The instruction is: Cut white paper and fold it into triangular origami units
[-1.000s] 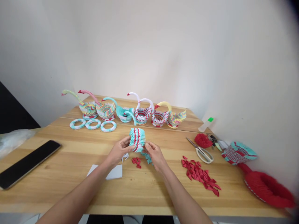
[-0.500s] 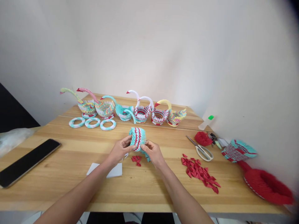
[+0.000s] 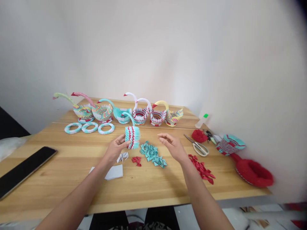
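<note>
My left hand (image 3: 116,148) grips a tube-shaped piece of folded-paper units (image 3: 132,137), turquoise with red and white bands, above the middle of the table. To the right, apart from it, my right hand (image 3: 174,147) hovers with its fingers loosely stretched and nothing visible in them. Between and below the hands lies a pile of turquoise folded-paper pieces (image 3: 152,154). Beside that pile are a few red folded pieces (image 3: 136,160) and some white folded pieces (image 3: 122,156).
Several paper swans (image 3: 102,112) line the back, with three turquoise-white rings (image 3: 106,128) in front. A phone (image 3: 26,171) lies left, white paper (image 3: 114,172) near my left forearm. At right are scissors (image 3: 200,148), red pieces (image 3: 202,169) and a red swan body (image 3: 255,172).
My right hand has let go of the paper tube and moved right. The tube, now in my left hand alone, has turned, and the turquoise pile shows fully. The view has shifted.
</note>
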### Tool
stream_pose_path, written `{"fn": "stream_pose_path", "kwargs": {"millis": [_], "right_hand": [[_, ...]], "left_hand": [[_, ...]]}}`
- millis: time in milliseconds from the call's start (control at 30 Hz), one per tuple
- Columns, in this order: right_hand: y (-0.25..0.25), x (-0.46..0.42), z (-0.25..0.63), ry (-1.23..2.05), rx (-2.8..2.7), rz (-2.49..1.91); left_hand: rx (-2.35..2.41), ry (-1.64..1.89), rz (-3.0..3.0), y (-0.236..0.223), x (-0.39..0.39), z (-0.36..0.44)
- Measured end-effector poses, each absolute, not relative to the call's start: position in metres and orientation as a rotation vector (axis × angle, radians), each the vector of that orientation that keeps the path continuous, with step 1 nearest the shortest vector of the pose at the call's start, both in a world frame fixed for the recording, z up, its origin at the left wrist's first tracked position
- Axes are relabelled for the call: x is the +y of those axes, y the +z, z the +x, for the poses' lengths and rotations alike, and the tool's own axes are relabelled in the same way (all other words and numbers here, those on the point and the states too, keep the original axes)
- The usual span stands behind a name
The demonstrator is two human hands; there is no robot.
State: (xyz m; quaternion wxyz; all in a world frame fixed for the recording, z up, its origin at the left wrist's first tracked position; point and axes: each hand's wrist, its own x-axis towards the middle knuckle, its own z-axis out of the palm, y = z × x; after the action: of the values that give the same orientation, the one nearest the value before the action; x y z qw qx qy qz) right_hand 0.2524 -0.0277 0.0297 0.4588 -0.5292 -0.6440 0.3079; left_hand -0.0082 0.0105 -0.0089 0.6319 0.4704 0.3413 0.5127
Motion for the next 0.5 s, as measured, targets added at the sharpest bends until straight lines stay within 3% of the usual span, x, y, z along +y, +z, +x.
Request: {"fn": "stream_pose_path", "kwargs": {"millis": [233, 500], "right_hand": [[-0.002, -0.057, 0.297, 0.616, -2.004, -1.586], [-0.020, -0.056, 0.284, 0.519, -1.990, -1.665]], "left_hand": [[0.826, 1.275, 1.032, -0.007, 0.011, -0.007], [0.766, 1.248, 1.041, -0.008, 0.010, -0.006]]}}
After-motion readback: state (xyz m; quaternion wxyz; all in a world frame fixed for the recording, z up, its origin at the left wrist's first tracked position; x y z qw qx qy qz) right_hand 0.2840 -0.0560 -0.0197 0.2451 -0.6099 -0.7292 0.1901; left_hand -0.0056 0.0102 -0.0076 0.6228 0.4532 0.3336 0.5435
